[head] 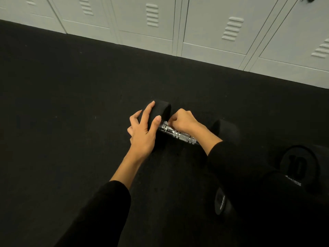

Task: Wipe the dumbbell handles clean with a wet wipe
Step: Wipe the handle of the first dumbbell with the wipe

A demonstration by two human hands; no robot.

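Down on the black floor, the dumbbell lies on its side near the middle, well short of the far edge where the pale lockers stand. It runs at a slant, with one black head toward the lockers and the other head off to the right. The left hand is clamped over that far head, fingers spread across the top and outer side, thumb hooked on the inner face. The right hand is balled up on the chrome handle, right against the head the left hand grips, knuckles up and fingers curled down onto the metal. I cannot tell whether a wipe sits under those fingers. The rest of the knurled handle shows bare and bright behind the right wrist. Both arms are in black sleeves. Toward the near right corner of the floor, a second dumbbell rests with a "10" on its end face.
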